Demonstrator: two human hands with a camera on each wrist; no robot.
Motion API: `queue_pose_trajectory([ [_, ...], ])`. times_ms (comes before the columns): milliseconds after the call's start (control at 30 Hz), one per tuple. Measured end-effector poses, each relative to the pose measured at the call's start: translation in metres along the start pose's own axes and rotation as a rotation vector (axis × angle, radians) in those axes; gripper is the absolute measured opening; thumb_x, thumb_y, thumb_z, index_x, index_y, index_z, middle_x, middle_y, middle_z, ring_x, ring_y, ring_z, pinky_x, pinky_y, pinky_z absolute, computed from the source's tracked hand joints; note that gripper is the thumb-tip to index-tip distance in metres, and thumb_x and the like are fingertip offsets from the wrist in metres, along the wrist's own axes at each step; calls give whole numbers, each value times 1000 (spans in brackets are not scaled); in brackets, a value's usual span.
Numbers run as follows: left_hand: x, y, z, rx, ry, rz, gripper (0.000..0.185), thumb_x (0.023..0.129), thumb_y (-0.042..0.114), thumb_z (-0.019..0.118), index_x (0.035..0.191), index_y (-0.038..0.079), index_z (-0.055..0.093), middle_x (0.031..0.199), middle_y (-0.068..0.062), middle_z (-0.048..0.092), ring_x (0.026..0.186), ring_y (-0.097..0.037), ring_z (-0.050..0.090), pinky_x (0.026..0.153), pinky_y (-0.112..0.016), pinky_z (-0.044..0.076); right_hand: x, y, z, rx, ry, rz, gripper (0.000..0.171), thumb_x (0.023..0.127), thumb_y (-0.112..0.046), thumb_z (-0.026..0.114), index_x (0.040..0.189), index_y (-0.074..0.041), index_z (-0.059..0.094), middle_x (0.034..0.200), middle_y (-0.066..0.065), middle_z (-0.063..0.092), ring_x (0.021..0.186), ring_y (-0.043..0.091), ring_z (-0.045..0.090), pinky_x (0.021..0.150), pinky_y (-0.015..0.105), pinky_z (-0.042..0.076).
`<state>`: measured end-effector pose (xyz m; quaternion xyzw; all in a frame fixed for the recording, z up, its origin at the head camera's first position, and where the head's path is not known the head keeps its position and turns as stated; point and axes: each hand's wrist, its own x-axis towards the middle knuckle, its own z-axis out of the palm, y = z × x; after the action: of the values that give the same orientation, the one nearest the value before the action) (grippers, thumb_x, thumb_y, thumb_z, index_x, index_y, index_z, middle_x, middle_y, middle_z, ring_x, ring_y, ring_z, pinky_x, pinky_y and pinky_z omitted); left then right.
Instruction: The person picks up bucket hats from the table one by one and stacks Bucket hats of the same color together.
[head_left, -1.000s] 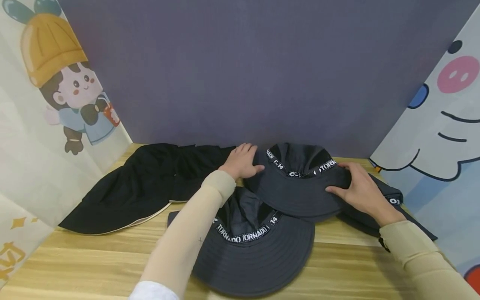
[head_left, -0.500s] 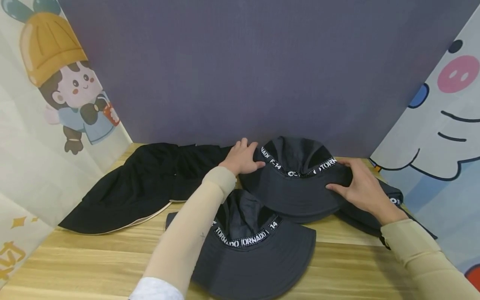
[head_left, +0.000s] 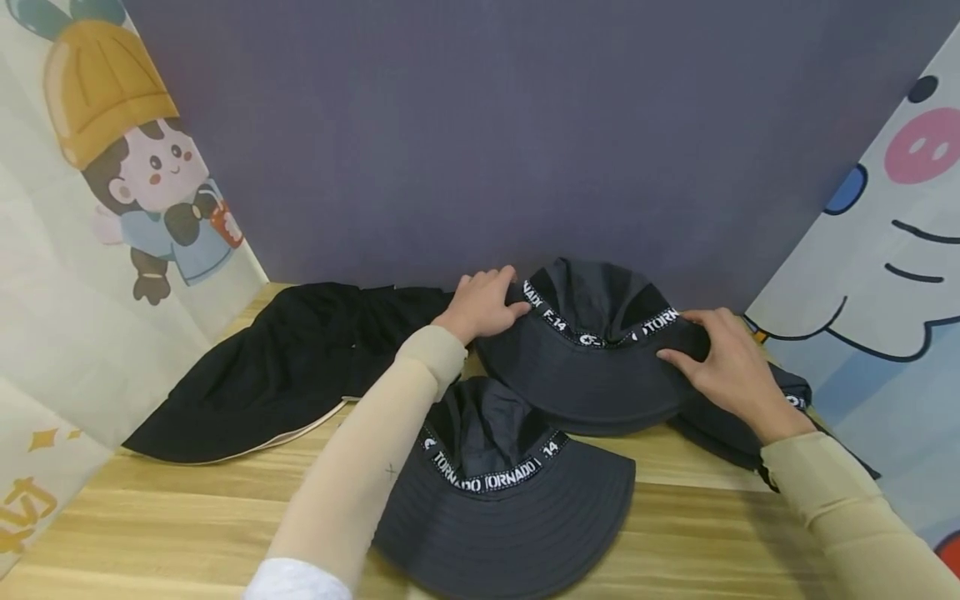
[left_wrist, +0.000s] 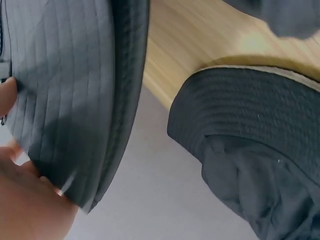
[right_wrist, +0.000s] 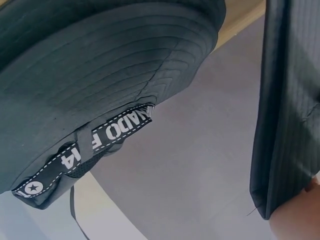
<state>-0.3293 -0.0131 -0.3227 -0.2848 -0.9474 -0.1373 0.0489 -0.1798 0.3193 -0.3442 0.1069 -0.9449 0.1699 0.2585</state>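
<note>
Dark grey hat (head_left: 592, 387) is up a bit since a second ago, crown standing higher against the purple-grey wall (head_left: 480, 125); left hand (head_left: 483, 307) rises slightly with it, right hand (head_left: 726, 367) about the same spot. Hat sits between the two hands, brim toward the camera, lettered band (head_left: 555, 321) above the brim. Left hand pinches the brim's left edge, thumb on the near face, fingers behind; gap just brim-thick. Right hand grips the right edge likewise, thumb on top, other fingertips hidden. Left-wrist view shows two brim edges close together; can't tell if one hat or two. Second grey hat (head_left: 517, 533) lies in front on the wood table (head_left: 697, 542), partly behind the left forearm; held brim overlaps it in head view, contact unclear. Another dark hat (head_left: 716, 429) lies under the right hand's side. Black hat (head_left: 300, 375), pale-edged, lies left.
</note>
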Motion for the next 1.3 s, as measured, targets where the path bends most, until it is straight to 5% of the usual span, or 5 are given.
queue_pose_trajectory([
  [300,-4,2,-11,135,114,72,55,106,51,45,150,18,45,125,-7,55,108,-26,50,92,-43,35,7,-4,-6,2,37,35,57,90,-20,80,134,7,55,121,30,53,107,47,50,85,62,40],
  [767,-13,-6,-41,153,229,130,53,104,53,49,145,20,53,121,-6,61,105,-26,55,89,-42,40,18,-23,-22,7,104,-8,51,92,-17,78,133,5,59,119,29,60,109,47,52,92,62,39],
  [1300,-29,-22,-63,23,213,165,57,103,52,52,148,16,54,131,-11,62,120,-33,57,97,-50,41,27,-35,-29,-39,147,-101,54,89,-17,81,136,-1,62,98,21,60,84,36,55,70,53,43],
])
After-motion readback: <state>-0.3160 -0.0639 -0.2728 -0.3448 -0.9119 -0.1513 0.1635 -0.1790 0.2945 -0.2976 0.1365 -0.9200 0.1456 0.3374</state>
